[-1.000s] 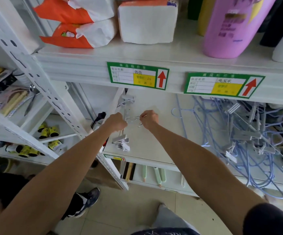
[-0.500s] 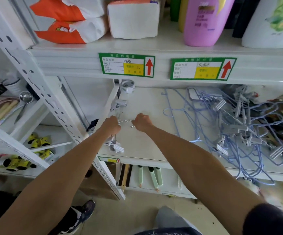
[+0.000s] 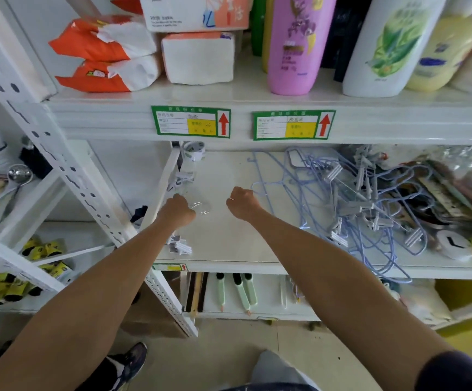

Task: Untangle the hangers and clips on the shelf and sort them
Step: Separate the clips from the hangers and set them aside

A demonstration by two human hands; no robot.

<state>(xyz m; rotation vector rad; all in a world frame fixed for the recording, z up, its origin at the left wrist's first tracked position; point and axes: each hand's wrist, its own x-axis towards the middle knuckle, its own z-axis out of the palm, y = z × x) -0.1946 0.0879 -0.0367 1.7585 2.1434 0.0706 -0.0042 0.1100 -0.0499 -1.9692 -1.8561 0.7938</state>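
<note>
shelf (image 3: 229,249): white board under both hands, bare between the grips.
hanger tangle (image 3: 370,204): big knot of pale blue wire hangers and grey clips, to the outer side of the right grip, spilling past the shelf's front lip.
sorted clips (image 3: 182,247): small white-grey cluster just under the left wrist at the shelf's front edge; a second clump (image 3: 181,180) sits beyond the left grip, near the upright.
risk: if the right grip pulls the one hanger it is reaching, that hanger looks laced into the knot, so the whole mass may drag toward the edge and drop off; clips could also snap loose and scatter.
risk two: the left forearm rides right over the front clips and could sweep them off.
left hand (image 3: 177,210): grip curled closed; a blurred thin wire piece (image 3: 200,208) shows just beside its knuckles, probably pinched, though i cannot tell for sure.
right hand (image 3: 241,203): grip curled into a fist, touching the nearest hanger's loop (image 3: 260,190); whether it grasps it i cannot tell.
</note>
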